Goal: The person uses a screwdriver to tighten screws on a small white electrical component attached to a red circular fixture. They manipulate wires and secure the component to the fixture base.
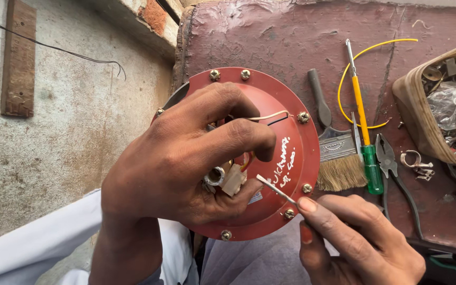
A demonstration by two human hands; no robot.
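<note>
While the left hand (186, 158) spreads over it, the round red metal housing (286, 132) sits at the near edge of the maroon worktop (270, 37), tilted up toward the camera, its rim ringed with brass screws (303, 117). That hand's fingers are curled down onto the housing's middle, gripping it there, so the centre is largely hidden; only a pale plastic connector (233, 182), a small metal ring (215, 176) and a few coloured wires peek out under the thumb. A thin cream wire (267, 116) runs from beneath the fingers toward the housing's right rim. The right hand (354, 240), just below and right of the housing, pinches a thin pale wire end (275, 189) between thumb and forefinger, its tip lying on the red face (white handwriting there is partly covered). Whether that wire joins the hidden bundle cannot be told. Right of the housing lie a paintbrush (333, 153), a yellow and green screwdriver (362, 121), pliers (389, 163) and a looped yellow wire (344, 74). Farther right, a tan container of metal parts (412, 111) is cut off by the frame. Left of the housing is a rough wall (69, 126).
</note>
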